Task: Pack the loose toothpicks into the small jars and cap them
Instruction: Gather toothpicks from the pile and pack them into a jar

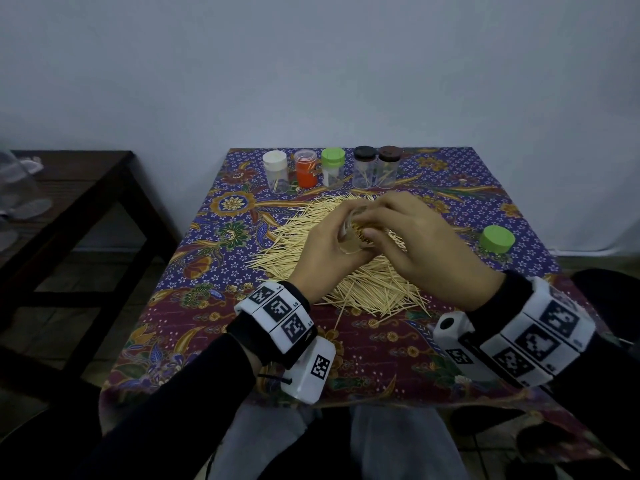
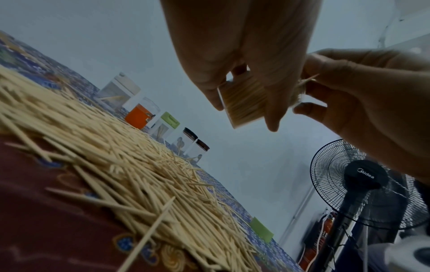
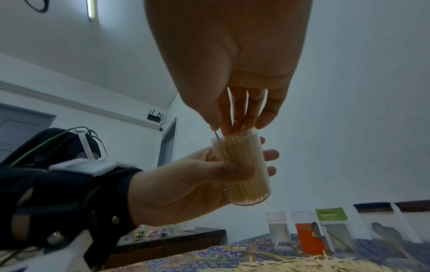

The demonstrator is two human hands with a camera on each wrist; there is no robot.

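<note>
My left hand (image 1: 322,244) grips a small clear jar (image 1: 349,239) above the loose toothpick pile (image 1: 287,244). The jar (image 3: 244,165) is uncapped, tilted and packed nearly full of toothpicks. At its mouth, the fingers of my right hand (image 1: 391,230) pinch a few toothpicks (image 3: 216,136), their tips inside the rim. In the left wrist view the jar (image 2: 244,103) sits between my left hand (image 2: 232,46) and my right hand (image 2: 360,101). A loose green cap (image 1: 497,239) lies on the cloth to the right.
Several capped jars line the back of the table: white (image 1: 275,171), orange (image 1: 306,168), green (image 1: 333,167), black (image 1: 364,166) and brown (image 1: 389,166). A dark side table (image 1: 69,188) stands to the left. A black standing fan (image 2: 363,184) is beyond the right edge.
</note>
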